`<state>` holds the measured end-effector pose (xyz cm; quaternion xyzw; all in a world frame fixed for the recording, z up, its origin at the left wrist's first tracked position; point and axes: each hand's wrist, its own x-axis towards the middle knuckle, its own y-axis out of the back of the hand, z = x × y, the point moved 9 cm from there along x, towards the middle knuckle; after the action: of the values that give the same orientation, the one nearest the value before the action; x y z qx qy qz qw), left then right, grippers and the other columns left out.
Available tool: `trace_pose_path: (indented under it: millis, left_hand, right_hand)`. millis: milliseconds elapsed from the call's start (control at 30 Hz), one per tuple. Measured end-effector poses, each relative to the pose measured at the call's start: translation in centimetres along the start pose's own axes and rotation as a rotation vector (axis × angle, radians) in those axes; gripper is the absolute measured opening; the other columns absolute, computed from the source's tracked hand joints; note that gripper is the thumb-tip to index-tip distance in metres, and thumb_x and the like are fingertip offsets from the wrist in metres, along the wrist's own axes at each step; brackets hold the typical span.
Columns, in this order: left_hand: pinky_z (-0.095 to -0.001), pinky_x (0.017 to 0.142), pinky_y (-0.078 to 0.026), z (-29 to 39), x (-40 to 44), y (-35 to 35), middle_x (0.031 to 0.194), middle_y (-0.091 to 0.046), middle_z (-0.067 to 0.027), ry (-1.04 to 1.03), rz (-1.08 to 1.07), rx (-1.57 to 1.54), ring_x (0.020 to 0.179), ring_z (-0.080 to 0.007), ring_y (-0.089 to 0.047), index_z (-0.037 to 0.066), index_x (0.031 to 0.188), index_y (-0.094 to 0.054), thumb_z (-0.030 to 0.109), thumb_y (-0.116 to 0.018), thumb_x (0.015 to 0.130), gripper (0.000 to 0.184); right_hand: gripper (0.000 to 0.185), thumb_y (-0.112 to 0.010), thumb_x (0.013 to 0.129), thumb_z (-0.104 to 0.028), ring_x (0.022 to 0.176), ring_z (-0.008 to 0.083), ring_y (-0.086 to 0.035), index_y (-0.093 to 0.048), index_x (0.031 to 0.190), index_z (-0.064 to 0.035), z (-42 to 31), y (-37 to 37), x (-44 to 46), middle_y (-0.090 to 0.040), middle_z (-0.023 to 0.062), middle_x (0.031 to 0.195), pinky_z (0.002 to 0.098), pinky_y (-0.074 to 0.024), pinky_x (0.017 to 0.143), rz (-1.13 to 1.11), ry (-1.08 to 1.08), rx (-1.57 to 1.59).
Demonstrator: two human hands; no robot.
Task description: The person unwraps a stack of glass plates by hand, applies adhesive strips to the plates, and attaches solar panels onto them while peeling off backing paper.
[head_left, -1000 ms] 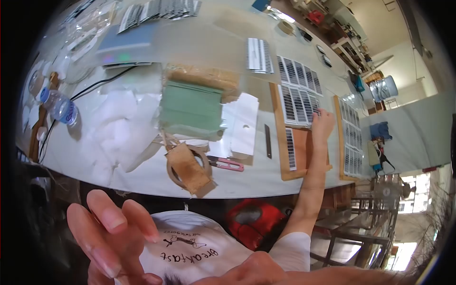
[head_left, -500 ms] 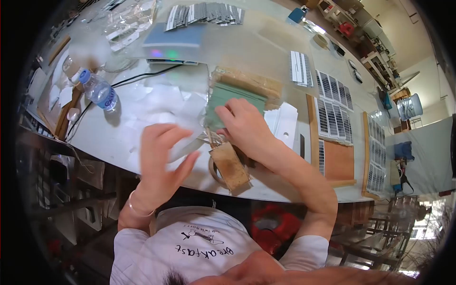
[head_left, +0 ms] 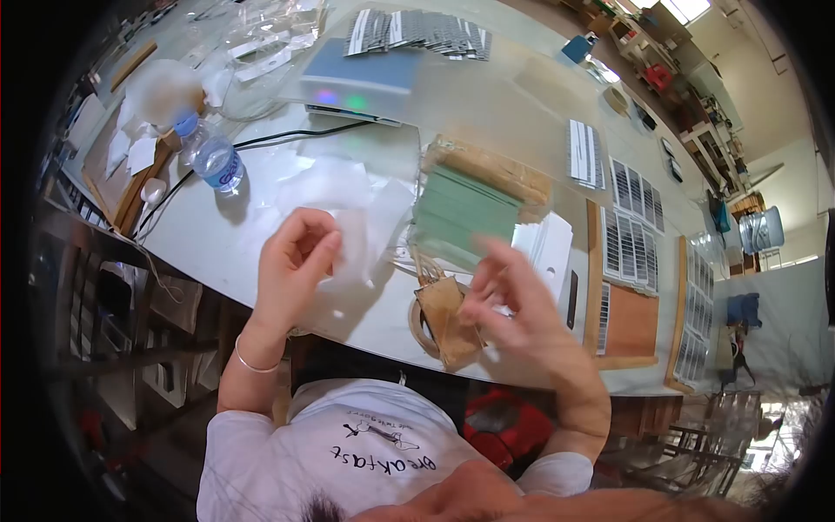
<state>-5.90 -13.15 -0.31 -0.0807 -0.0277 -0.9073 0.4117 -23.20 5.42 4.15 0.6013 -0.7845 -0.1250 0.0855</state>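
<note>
My left hand (head_left: 300, 265) is closed, thumb against curled fingers, at the edge of a thin white sheet (head_left: 353, 248) that it appears to pinch. More thin white sheets (head_left: 304, 178) lie loosely spread beyond it. My right hand (head_left: 517, 304) is raised at the near side of a stack of green strips (head_left: 465, 209). Motion smears its bent fingers, so whether they hold anything is unclear. Beside that hand, a worn tan block (head_left: 448, 326) rests on a roll of tape (head_left: 424, 329). A taped brown bar (head_left: 491, 170) lies along the stack's far edge.
A water bottle (head_left: 213, 161) stands at the left beside a black cable (head_left: 296, 135). Ahead, a blue box (head_left: 357, 74) sits near several striped strips (head_left: 417, 33). Wooden-edged trays (head_left: 631, 322) with dark-and-white printed cards (head_left: 631, 248) lie right of white pieces (head_left: 548, 248).
My left hand has gone from open to closed at the white sheet. My right hand has drawn back from the green stack toward me. The view has shifted slightly.
</note>
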Motion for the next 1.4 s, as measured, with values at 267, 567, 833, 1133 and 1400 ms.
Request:
trace_pose_path:
  millis: [267,567,833,1133,1400]
  left_hand:
    - [-0.0245,0.066,-0.050,1.2,-2.3,-1.4,0.092,-0.062,-0.0032,0.109,0.012,-0.355,0.077,-0.0093,-0.058,0.003,0.106,-0.054,0.003,-0.059,0.096,0.011]
    - [-0.0263,0.085,-0.050,0.9,-4.3,-7.3,0.104,-0.060,-0.0032,0.114,-0.319,-0.544,0.095,-0.0093,-0.060,0.002,0.111,-0.053,0.005,-0.067,0.093,0.022]
    - [-0.0233,0.079,-0.048,-0.8,-4.8,-6.9,0.097,-0.056,0.0002,0.230,-0.334,-0.485,0.092,-0.0064,-0.057,0.004,0.107,-0.054,0.005,-0.066,0.094,0.017]
    - [-0.0359,0.072,-0.048,4.6,0.1,-1.7,0.101,-0.060,-0.0130,-0.575,0.208,0.886,0.087,-0.0301,-0.060,0.005,0.105,-0.058,-0.009,-0.071,0.073,0.037]
    - [-0.0269,0.067,-0.046,5.7,-11.9,-12.8,0.101,-0.059,-0.0013,-1.100,-0.480,0.759,0.088,-0.0134,-0.061,0.016,0.112,-0.061,0.025,-0.068,0.080,0.034]
  right_hand:
    - [0.052,-0.081,0.077,-0.015,0.085,0.0297,-0.056,-0.058,0.122,-0.0064,-3.0,-1.8,-0.5,-0.051,0.0131,0.106,0.0362,-0.0503,0.073,0.239,0.406,-0.801]
    - [0.040,-0.084,0.078,-0.019,0.075,0.0176,-0.057,-0.054,0.099,-0.0046,-4.0,-5.6,1.6,-0.053,0.0073,0.092,0.0296,-0.0498,0.066,-0.056,0.219,-0.162]
    - [0.026,-0.076,0.086,-0.008,0.074,0.0109,-0.058,-0.053,0.097,-0.0030,-0.3,-6.2,1.3,-0.056,0.0048,0.090,0.0249,-0.0483,0.064,-0.097,0.007,0.039]
    - [0.039,-0.062,0.093,0.004,0.083,0.0104,-0.062,-0.046,0.129,0.0007,2.4,-2.8,-3.5,-0.060,0.0064,0.095,0.0232,-0.0507,0.068,0.085,-0.112,0.119]
    - [0.045,-0.071,0.086,-0.001,0.068,0.0090,-0.052,-0.055,0.128,-0.0055,3.0,-0.2,-0.9,-0.059,0.0017,0.088,0.0223,-0.0449,0.061,0.162,-0.016,-0.356]
